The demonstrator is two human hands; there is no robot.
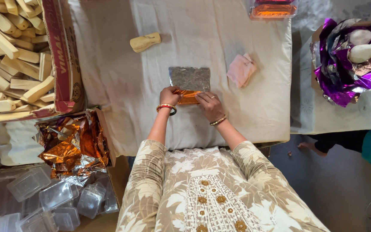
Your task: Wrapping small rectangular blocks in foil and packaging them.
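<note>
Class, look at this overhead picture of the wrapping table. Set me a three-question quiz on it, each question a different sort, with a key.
1. True or false: the left hand and right hand both press on the foil sheet.
2. Which lies right of the foil sheet? A) pink cloth B) cream block C) box of wooden pieces
3. Fill in: the foil's folded-up near edge shows the colour ____.

Key: 1 true; 2 A; 3 orange.

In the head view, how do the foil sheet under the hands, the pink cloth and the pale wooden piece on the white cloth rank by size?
1. foil sheet
2. pink cloth
3. pale wooden piece
The last two look close in size.
</note>
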